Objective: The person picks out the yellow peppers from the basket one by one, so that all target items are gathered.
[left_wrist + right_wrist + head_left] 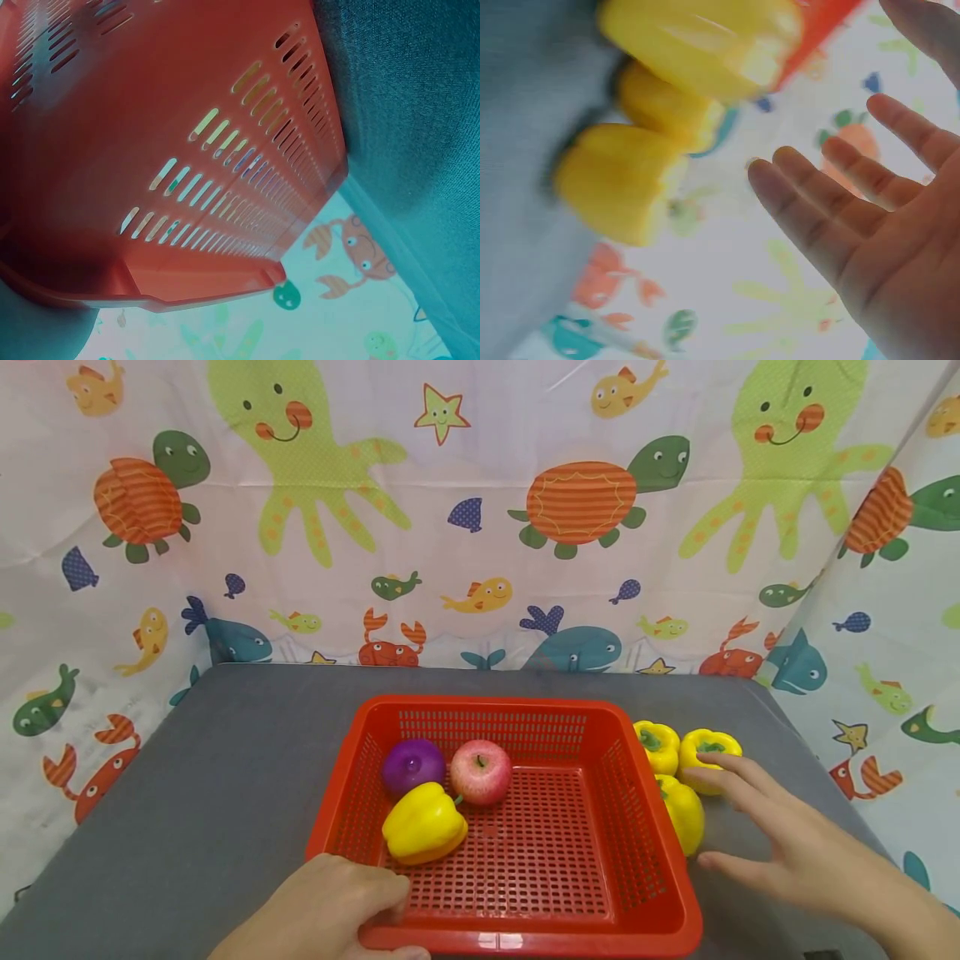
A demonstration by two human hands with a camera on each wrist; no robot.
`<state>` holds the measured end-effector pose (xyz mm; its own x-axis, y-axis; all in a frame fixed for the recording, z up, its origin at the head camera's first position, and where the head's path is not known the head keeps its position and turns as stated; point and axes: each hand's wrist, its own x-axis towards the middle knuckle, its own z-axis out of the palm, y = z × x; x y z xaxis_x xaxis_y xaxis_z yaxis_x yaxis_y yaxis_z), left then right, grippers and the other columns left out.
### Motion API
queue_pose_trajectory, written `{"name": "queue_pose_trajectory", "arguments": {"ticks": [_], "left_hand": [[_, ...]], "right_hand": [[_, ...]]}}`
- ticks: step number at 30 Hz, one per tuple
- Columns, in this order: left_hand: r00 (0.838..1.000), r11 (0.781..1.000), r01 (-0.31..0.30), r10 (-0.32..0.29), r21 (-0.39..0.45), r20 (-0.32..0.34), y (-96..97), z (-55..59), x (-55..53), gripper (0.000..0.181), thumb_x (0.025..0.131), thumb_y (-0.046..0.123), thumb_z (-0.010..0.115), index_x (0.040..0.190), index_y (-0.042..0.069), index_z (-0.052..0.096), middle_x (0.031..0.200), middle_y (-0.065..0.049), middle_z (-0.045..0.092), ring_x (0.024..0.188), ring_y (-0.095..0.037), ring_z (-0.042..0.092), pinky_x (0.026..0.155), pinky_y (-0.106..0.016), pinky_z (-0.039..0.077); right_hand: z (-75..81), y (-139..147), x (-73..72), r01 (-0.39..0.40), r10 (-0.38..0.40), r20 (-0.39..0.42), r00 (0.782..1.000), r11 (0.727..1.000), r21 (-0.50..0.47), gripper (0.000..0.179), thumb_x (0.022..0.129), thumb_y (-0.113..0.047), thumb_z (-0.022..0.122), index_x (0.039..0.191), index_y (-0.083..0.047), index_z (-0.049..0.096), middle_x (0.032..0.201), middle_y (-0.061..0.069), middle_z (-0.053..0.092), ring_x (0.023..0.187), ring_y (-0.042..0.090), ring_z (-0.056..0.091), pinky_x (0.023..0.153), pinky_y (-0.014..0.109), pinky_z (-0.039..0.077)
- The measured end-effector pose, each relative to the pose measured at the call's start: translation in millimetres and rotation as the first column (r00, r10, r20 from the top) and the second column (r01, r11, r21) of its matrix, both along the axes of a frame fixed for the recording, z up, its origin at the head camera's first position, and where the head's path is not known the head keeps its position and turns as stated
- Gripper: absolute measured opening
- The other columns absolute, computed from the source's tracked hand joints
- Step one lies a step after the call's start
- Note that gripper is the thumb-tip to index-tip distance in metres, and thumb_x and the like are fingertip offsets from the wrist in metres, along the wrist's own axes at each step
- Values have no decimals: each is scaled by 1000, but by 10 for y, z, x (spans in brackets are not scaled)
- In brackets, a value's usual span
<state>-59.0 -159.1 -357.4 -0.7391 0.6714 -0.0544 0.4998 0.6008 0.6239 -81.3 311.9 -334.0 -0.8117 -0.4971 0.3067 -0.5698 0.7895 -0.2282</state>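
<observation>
A red plastic basket (pixel 600 935) sits in front of me. Its near rim is pinched by my left hand (pixel 330 902), fingers over the edge and thumb outside; the left wrist view shows the basket's slotted wall (pixel 112 172). Inside lie a purple onion (pixel 413 766), a red apple (pixel 481 773) and a yellow bell pepper (pixel 424 825) on its side. My right hand (pixel 787 843) hovers beside three other yellow bell peppers (pixel 684 814) right of the basket. In the right wrist view, the right hand (pixel 885 225) has its fingers spread, apart from the peppers (pixel 619 184).
The grey table (pixel 225 793) extends on both sides of the basket. A curtain (pixel 480 527) printed with sea animals hangs behind the table and along both sides. A small dark object (pixel 822 955) shows at the near right edge.
</observation>
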Motion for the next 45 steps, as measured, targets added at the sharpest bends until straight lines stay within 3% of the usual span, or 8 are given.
{"name": "queue_pose_trajectory", "arguments": {"ticks": [3,10,15,21,25,32,39,45], "left_hand": [[1000,1000,5,-5,-6,-19,-2,-2,-5,34,90,64,60,80,33,55,62,26,49,54,4,49,54,-19,47],[1000,1000,0,0,4,15,3,5,1,34,90,64,60,80,32,56,63,25,52,54,4,51,54,-20,48],[1000,1000,-2,2,5,25,7,12,3,34,90,65,61,81,32,57,65,25,53,55,4,52,55,-20,49],[1000,1000,12,-12,12,-6,8,-1,-8,34,90,65,60,81,32,57,66,26,53,55,5,51,56,-19,49],[1000,1000,18,-17,20,-9,6,-3,-12,33,90,64,60,83,32,58,67,27,53,56,5,51,56,-19,49],[999,999,22,-21,29,-49,5,-23,-20,34,90,63,61,80,31,58,66,28,51,55,6,50,55,-18,48],[992,998,45,-40,36,-116,4,-37,-34,33,92,60,62,77,32,54,62,28,44,52,7,46,51,-16,43],[996,999,34,-32,25,-83,5,-31,-35,33,91,62,61,79,32,56,62,28,47,54,7,48,53,-17,46]], "right_hand": [[197,-112,-44,-36,36,-5,999,999,19,89,66,-31,95,144,-27,51,146,-4,43,124,10,45,76,32,57],[564,-553,-175,-138,134,113,985,990,25,74,82,-33,85,146,-30,48,152,-5,39,126,18,50,79,37,57],[674,-888,-295,-250,239,128,963,965,78,68,84,-31,82,143,-29,49,155,-4,37,130,19,48,87,40,54],[734,-1286,-446,-374,351,177,920,919,123,59,89,-31,77,142,-25,52,153,-3,39,130,20,48,91,42,52],[698,-1550,-542,-444,403,231,885,881,166,62,89,-32,77,144,-21,50,152,0,42,134,20,46,96,41,50],[515,-1986,-655,-564,500,277,821,786,254,61,89,-30,78,142,-17,50,148,4,47,135,20,45,103,36,44],[294,-2312,-744,-592,535,253,806,723,356,61,87,-31,78,141,-16,53,141,5,54,131,22,49,109,36,37],[129,-2446,-758,-612,567,237,789,690,387,60,85,-31,80,138,-19,56,134,4,55,121,19,54,100,35,46]]}}
